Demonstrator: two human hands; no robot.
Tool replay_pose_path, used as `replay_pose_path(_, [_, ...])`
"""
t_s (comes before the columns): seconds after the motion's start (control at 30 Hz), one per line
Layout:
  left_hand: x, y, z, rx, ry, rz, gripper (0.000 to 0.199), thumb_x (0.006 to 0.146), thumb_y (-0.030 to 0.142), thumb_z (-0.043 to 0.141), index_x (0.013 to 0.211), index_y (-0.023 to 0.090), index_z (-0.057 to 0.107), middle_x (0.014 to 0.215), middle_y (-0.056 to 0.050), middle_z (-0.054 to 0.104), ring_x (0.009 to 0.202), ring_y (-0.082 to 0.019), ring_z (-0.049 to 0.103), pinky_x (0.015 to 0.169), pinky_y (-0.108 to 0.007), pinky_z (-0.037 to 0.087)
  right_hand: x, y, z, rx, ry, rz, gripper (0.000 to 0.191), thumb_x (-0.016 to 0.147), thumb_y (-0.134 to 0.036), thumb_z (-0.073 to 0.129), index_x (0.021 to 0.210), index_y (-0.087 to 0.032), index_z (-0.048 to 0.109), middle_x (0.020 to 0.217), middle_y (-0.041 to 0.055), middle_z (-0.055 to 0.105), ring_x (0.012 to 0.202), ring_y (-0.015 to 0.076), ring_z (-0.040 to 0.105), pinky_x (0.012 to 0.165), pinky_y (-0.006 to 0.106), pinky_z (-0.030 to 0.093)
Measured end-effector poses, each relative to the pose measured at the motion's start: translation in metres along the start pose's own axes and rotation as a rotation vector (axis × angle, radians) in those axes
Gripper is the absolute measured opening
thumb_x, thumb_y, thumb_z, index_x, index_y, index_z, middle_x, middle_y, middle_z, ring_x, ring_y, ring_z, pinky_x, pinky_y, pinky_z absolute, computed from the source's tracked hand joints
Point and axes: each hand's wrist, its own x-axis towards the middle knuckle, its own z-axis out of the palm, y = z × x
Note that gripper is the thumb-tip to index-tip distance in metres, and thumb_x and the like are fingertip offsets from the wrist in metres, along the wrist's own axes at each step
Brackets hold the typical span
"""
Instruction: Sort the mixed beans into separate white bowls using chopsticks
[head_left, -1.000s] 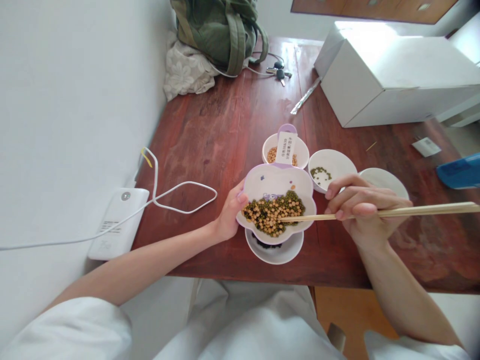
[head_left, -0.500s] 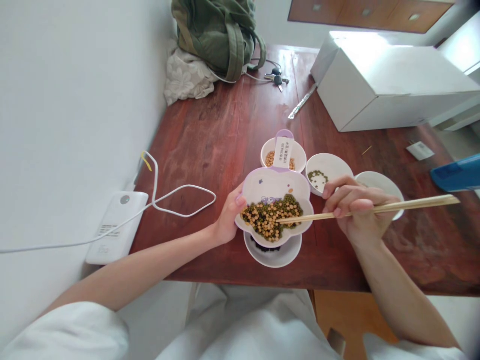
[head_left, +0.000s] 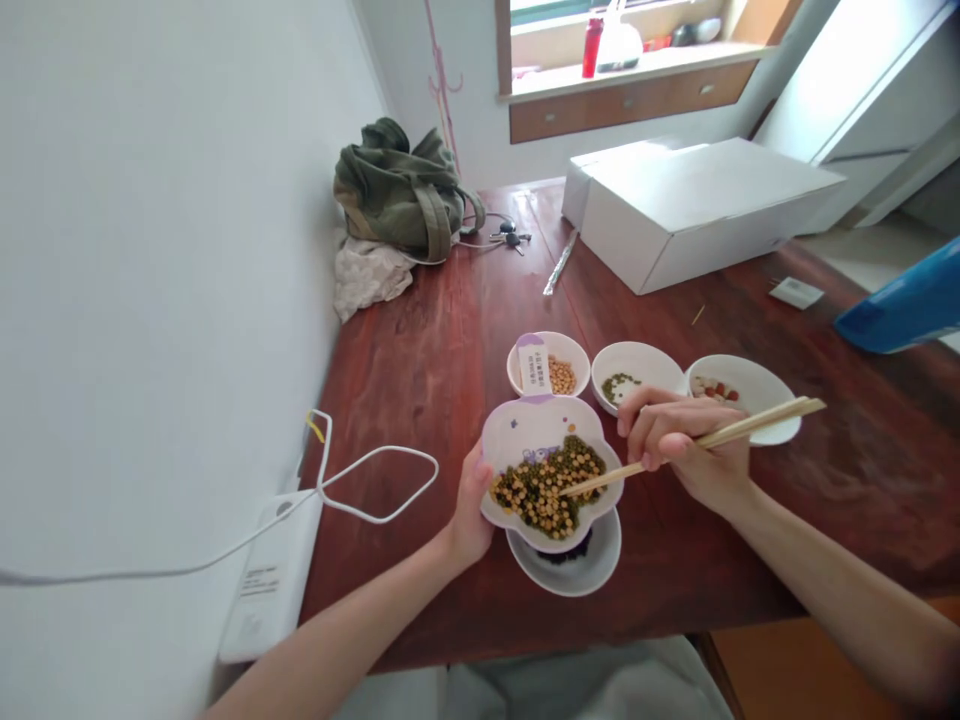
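Note:
My left hand [head_left: 474,500] grips the left rim of a flower-shaped white and lilac bowl [head_left: 517,425], its thumb on the edge. Mixed beans [head_left: 551,495], yellow and green, lie in it. My right hand [head_left: 686,445] is closed round a pair of chopsticks [head_left: 757,420], whose tips touch the beans. Beneath the held bowl, partly covered by it, is a white bowl [head_left: 566,580] with dark beans. Behind stand a bowl with yellow beans [head_left: 561,376], a bowl with a few green beans [head_left: 637,360] and a bowl with reddish and pale pieces [head_left: 772,400].
A white power bank [head_left: 270,580] with a white cable [head_left: 375,450] lies by the left wall. Farther back are a green bag [head_left: 405,195], keys [head_left: 511,238], a foil strip [head_left: 560,265] and a white box [head_left: 697,200]. A blue object [head_left: 907,300] juts in at right.
The camera view has tilted up, so a window sill shows at the back. Both hands keep their hold; the chopstick tips remain among the beans, with the chopsticks slanted more steeply.

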Motion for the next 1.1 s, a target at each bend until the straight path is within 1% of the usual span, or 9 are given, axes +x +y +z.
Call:
replay_pose_path(0.07, [0.000, 0.001, 0.000, 0.000, 0.000, -0.005, 0.051, 0.084, 0.070, 0.081, 0.104, 0.023, 0.084, 0.099, -0.009, 0.089, 0.128, -0.041, 0.077, 0.118, -0.053, 0.057, 0.000, 0.002, 0.002, 0.016, 0.006, 0.023, 0.054, 0.106, -0.053, 0.070, 0.062, -0.022, 0.072, 0.057, 0.0036, 0.069, 0.071, 0.0220, 0.069, 0.067, 0.037, 0.058])
replay_pose_path(0.2, [0.000, 0.000, -0.002, 0.007, 0.020, -0.001, 0.051, 0.084, 0.071, 0.082, 0.103, 0.023, 0.085, 0.096, -0.007, 0.088, 0.121, -0.039, 0.080, 0.116, -0.051, 0.059, 0.001, 0.008, 0.005, 0.063, 0.023, 0.063, 0.059, 0.107, -0.057, 0.068, 0.059, -0.021, 0.070, 0.056, 0.0043, 0.068, 0.071, 0.0214, 0.068, 0.062, 0.034, 0.054])
replay_pose_path(0.4, [0.000, 0.000, -0.002, -0.003, 0.015, -0.008, 0.050, 0.086, 0.069, 0.081, 0.105, 0.023, 0.086, 0.098, -0.010, 0.088, 0.127, -0.042, 0.078, 0.118, -0.055, 0.057, 0.002, 0.015, 0.009, 0.146, 0.002, 0.085, 0.065, 0.105, -0.063, 0.067, 0.056, -0.021, 0.069, 0.052, 0.0051, 0.066, 0.069, 0.0209, 0.067, 0.059, 0.032, 0.054])
replay_pose_path(0.53, [0.001, 0.000, -0.001, -0.008, 0.013, 0.002, 0.049, 0.086, 0.068, 0.082, 0.107, 0.024, 0.085, 0.097, -0.009, 0.088, 0.128, -0.041, 0.077, 0.119, -0.055, 0.057, 0.003, 0.015, 0.009, 0.177, -0.017, 0.086, 0.063, 0.105, -0.061, 0.068, 0.056, -0.021, 0.070, 0.053, 0.0052, 0.067, 0.069, 0.0210, 0.066, 0.060, 0.033, 0.054])
replay_pose_path(0.67, [0.001, 0.000, -0.002, -0.004, 0.002, 0.014, 0.049, 0.086, 0.069, 0.082, 0.104, 0.024, 0.086, 0.095, -0.009, 0.088, 0.129, -0.041, 0.077, 0.118, -0.054, 0.058, 0.004, 0.013, 0.006, 0.182, -0.041, 0.072, 0.061, 0.105, -0.060, 0.069, 0.059, -0.021, 0.071, 0.055, 0.0049, 0.068, 0.070, 0.0204, 0.066, 0.063, 0.033, 0.054])
replay_pose_path(0.77, [0.001, 0.000, -0.001, 0.010, -0.009, -0.004, 0.053, 0.085, 0.072, 0.081, 0.104, 0.023, 0.086, 0.098, -0.010, 0.088, 0.130, -0.042, 0.076, 0.118, -0.055, 0.058, 0.004, 0.012, 0.004, 0.189, -0.071, 0.063, 0.060, 0.105, -0.060, 0.069, 0.060, -0.020, 0.070, 0.056, 0.0047, 0.069, 0.071, 0.0199, 0.066, 0.065, 0.033, 0.055])
replay_pose_path(0.97, [0.001, 0.001, 0.000, 0.006, -0.037, -0.024, 0.059, 0.087, 0.073, 0.078, 0.114, 0.021, 0.085, 0.111, -0.012, 0.088, 0.132, -0.042, 0.075, 0.118, -0.054, 0.058, 0.004, 0.013, 0.006, 0.211, -0.117, 0.074, 0.061, 0.103, -0.063, 0.070, 0.060, -0.020, 0.070, 0.057, 0.0053, 0.070, 0.073, 0.0201, 0.067, 0.066, 0.033, 0.054])
replay_pose_path(1.1, [0.003, -0.001, -0.002, 0.002, -0.077, -0.009, 0.062, 0.090, 0.073, 0.075, 0.122, 0.021, 0.084, 0.109, -0.011, 0.088, 0.134, -0.041, 0.074, 0.120, -0.052, 0.056, 0.004, 0.018, 0.006, 0.239, -0.107, 0.077, 0.060, 0.104, -0.061, 0.070, 0.060, -0.020, 0.070, 0.057, 0.0053, 0.069, 0.072, 0.0206, 0.065, 0.066, 0.034, 0.054])
